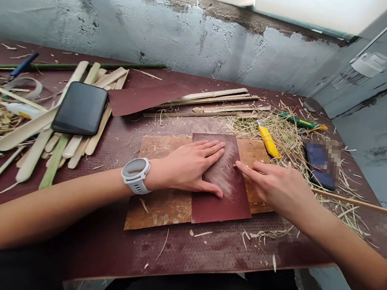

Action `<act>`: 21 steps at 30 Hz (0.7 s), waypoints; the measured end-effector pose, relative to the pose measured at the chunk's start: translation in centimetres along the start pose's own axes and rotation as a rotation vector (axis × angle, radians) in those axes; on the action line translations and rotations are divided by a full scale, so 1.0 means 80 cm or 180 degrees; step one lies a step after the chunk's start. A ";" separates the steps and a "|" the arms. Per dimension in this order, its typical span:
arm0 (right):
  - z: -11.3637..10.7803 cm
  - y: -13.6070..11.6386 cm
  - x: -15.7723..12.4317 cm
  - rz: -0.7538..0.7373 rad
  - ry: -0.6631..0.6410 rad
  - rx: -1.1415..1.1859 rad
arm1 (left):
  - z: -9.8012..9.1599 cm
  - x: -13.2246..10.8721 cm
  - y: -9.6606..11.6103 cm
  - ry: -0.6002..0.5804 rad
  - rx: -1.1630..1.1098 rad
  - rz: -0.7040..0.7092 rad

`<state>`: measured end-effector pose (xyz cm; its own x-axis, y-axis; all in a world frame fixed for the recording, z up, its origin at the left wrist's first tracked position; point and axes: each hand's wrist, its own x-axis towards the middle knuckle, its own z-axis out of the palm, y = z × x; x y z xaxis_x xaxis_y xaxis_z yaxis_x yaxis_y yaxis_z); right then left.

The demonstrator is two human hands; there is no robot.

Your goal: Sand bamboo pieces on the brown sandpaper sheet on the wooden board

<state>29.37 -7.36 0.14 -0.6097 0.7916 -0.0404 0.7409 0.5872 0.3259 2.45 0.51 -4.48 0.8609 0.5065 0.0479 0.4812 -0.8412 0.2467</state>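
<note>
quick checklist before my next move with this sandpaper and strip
1. Dark red rectangular sandpaper sheet pressed down: ok, the bare left hand lies flat on it.
2. Flat brown wooden board beneath the sheet: ok.
3. Thin pale wooden strip in the bare right hand: ok, its long end sticks out to the right.
4. Strip's surface under the right hand: cannot tell, it is covered.
5. Yellow plastic utility knife off the sheet: ok, it lies beyond the right hand.
6. Right side swept: not ok, tangled pale straw-like shavings lie there.
</note>
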 end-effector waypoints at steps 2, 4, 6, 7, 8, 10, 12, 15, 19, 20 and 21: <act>-0.007 -0.014 0.008 -0.0091 -0.0032 -0.0288 | 0.001 0.001 0.000 -0.0022 -0.0019 -0.0010; -0.010 -0.027 0.020 -0.0136 -0.0081 -0.0528 | 0.001 0.002 0.000 -0.0026 -0.0017 0.0016; -0.009 -0.034 0.035 -0.0119 -0.0086 -0.0601 | 0.002 0.002 -0.001 -0.0015 -0.0003 0.0020; -0.008 -0.034 0.041 -0.0096 -0.0067 -0.0582 | 0.002 0.003 -0.001 -0.0009 -0.0001 0.0001; -0.006 -0.034 0.046 -0.0067 -0.0041 -0.0541 | 0.002 0.003 -0.001 -0.0008 -0.0005 -0.0022; -0.003 -0.030 0.047 0.0003 0.0023 -0.0397 | 0.002 0.002 -0.002 -0.0004 -0.0026 -0.0048; -0.001 -0.025 0.039 0.0096 0.0073 -0.0154 | 0.003 0.002 -0.002 0.0011 -0.0036 -0.0028; -0.001 -0.019 0.014 0.0256 0.0015 0.0262 | 0.004 0.002 -0.003 0.0019 0.0000 -0.0010; 0.003 -0.014 -0.004 0.0265 -0.0025 0.0662 | 0.004 0.002 -0.003 0.0043 -0.0004 0.0011; 0.006 -0.013 -0.002 0.0259 0.0001 0.0745 | 0.004 0.002 -0.003 0.0043 -0.0013 0.0011; 0.009 -0.013 0.003 0.0268 0.0022 0.0813 | 0.003 0.002 -0.003 0.0035 -0.0021 0.0010</act>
<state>28.65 -7.66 -0.91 -0.5442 0.8388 -0.0167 0.8356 0.5436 0.0788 2.46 0.75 -4.80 0.8606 0.5058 0.0593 0.4772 -0.8416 0.2529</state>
